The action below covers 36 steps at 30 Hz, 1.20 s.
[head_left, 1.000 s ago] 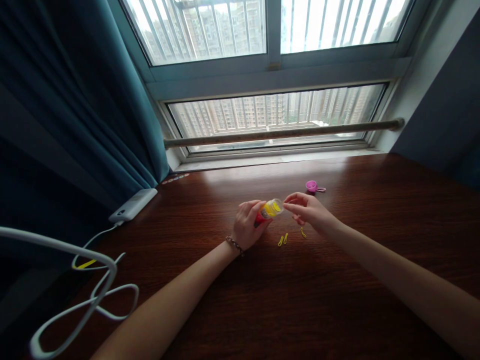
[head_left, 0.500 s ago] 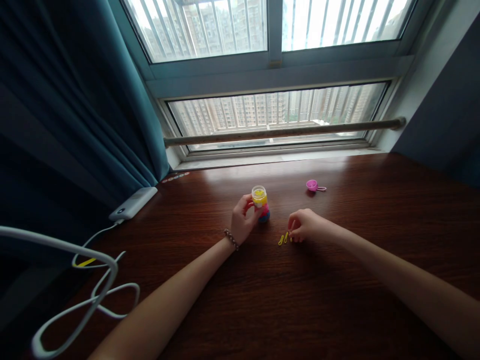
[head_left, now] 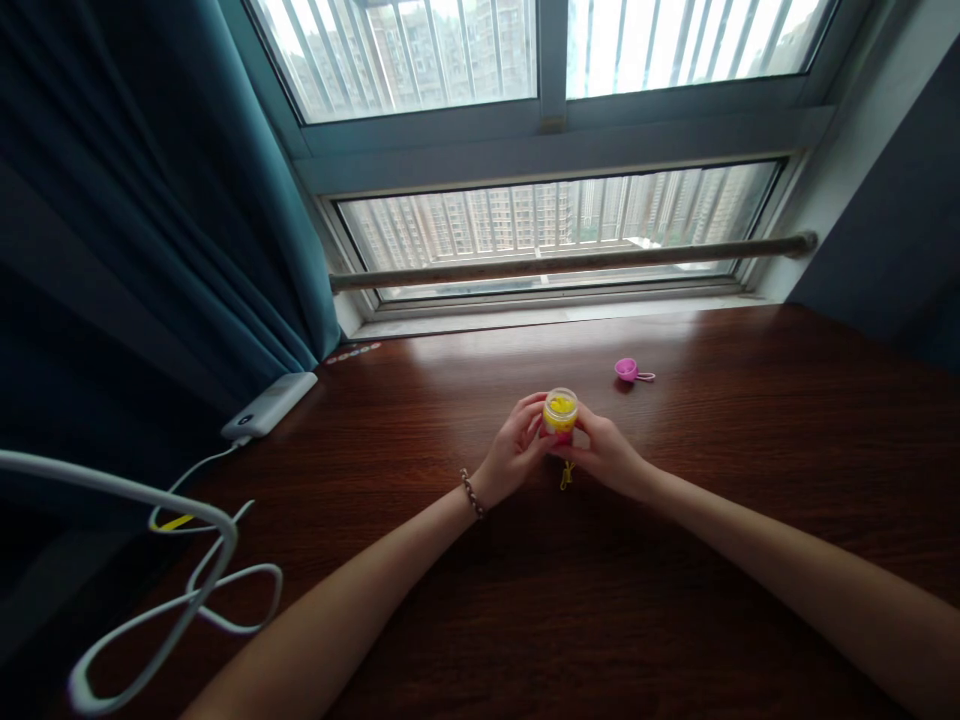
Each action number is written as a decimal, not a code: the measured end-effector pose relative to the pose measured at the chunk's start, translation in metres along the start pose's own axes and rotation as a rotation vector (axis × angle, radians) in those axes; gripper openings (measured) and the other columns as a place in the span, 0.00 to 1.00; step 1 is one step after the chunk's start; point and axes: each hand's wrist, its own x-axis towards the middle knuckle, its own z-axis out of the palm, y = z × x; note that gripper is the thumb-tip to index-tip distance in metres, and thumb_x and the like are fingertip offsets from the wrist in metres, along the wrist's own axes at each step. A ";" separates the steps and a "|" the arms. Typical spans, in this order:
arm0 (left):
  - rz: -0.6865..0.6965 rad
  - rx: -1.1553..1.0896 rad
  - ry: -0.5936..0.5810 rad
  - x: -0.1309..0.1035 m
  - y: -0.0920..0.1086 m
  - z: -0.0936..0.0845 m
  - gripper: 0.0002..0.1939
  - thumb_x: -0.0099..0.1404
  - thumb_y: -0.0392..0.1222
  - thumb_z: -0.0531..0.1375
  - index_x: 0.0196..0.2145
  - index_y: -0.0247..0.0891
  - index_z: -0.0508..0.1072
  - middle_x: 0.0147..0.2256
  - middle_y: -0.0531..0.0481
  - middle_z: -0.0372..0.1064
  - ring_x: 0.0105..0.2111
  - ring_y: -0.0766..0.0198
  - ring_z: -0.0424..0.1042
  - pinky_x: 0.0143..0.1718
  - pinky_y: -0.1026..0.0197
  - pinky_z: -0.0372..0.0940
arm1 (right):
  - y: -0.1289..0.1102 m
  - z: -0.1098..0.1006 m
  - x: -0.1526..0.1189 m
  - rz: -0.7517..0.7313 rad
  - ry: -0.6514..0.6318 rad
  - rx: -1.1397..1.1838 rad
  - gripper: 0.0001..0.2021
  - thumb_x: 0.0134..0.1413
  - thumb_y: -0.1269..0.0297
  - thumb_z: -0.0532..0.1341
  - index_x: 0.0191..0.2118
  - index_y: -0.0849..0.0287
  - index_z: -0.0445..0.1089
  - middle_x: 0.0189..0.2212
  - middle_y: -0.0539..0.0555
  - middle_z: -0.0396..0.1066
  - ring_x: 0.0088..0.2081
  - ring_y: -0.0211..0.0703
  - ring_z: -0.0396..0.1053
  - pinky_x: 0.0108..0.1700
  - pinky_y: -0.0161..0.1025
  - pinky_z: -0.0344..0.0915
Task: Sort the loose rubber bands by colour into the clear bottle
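A small clear jar (head_left: 561,412) with yellow pieces at the top and pink below is held between both hands, its mouth uncovered and facing up toward me. My left hand (head_left: 517,450), with a beaded bracelet on the wrist, grips its left side. From the right, my right hand (head_left: 606,452) has its fingers closed around the other side. Small yellow clips (head_left: 566,476) lie on the table just below the jar, partly close to my right thumb. The jar's lower part is hidden by fingers.
A pink cup-shaped lid (head_left: 626,370) with a loop rests on the brown table (head_left: 480,610) behind my right hand. At left are a white power bank (head_left: 271,404) and a looping white cable (head_left: 225,540). A window with a rail (head_left: 570,264) stands behind the table.
My left hand has carried the jar to the right, over the clips. My right hand has left the clips and moved up onto the jar's right side.
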 end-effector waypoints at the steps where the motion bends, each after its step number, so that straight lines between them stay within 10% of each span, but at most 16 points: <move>1: 0.011 0.080 0.011 0.000 0.002 0.002 0.20 0.61 0.45 0.55 0.49 0.38 0.62 0.53 0.41 0.54 0.54 0.55 0.56 0.52 0.55 0.57 | -0.002 0.000 -0.001 -0.012 0.020 -0.018 0.21 0.46 0.64 0.61 0.48 0.58 0.60 0.41 0.55 0.68 0.41 0.44 0.67 0.43 0.40 0.63; 5: -0.116 0.491 0.120 -0.004 0.013 0.006 0.19 0.58 0.50 0.58 0.43 0.36 0.65 0.43 0.43 0.61 0.44 0.58 0.62 0.42 0.56 0.62 | 0.003 -0.009 0.000 0.018 0.289 -0.197 0.17 0.46 0.64 0.60 0.45 0.58 0.62 0.39 0.55 0.68 0.39 0.46 0.66 0.41 0.41 0.62; 10: -0.222 0.841 -0.112 -0.018 0.024 0.022 0.18 0.53 0.56 0.59 0.24 0.37 0.65 0.27 0.50 0.63 0.31 0.61 0.62 0.31 0.59 0.58 | 0.029 -0.021 0.003 0.060 0.558 -0.387 0.19 0.44 0.61 0.61 0.45 0.57 0.61 0.36 0.54 0.67 0.37 0.47 0.64 0.42 0.44 0.61; 21: -0.187 0.785 -0.210 -0.018 0.016 0.022 0.05 0.58 0.37 0.56 0.25 0.37 0.67 0.28 0.49 0.66 0.32 0.60 0.63 0.34 0.58 0.60 | 0.034 -0.018 -0.001 0.097 0.474 -0.385 0.16 0.45 0.61 0.60 0.42 0.58 0.62 0.38 0.55 0.66 0.40 0.47 0.63 0.44 0.43 0.60; 31: -0.372 -0.045 0.308 0.006 -0.020 -0.015 0.12 0.54 0.46 0.60 0.29 0.33 0.68 0.23 0.52 0.67 0.23 0.68 0.66 0.27 0.63 0.64 | 0.030 -0.014 -0.004 0.037 0.317 -0.516 0.21 0.43 0.66 0.61 0.48 0.55 0.66 0.37 0.55 0.64 0.40 0.48 0.60 0.44 0.43 0.60; 36: -0.299 -0.066 0.440 0.004 -0.023 -0.018 0.14 0.50 0.46 0.64 0.30 0.33 0.72 0.27 0.49 0.71 0.27 0.65 0.70 0.31 0.60 0.66 | 0.028 -0.009 -0.007 0.037 0.246 -0.668 0.24 0.42 0.69 0.60 0.50 0.50 0.66 0.38 0.55 0.61 0.41 0.50 0.57 0.45 0.45 0.57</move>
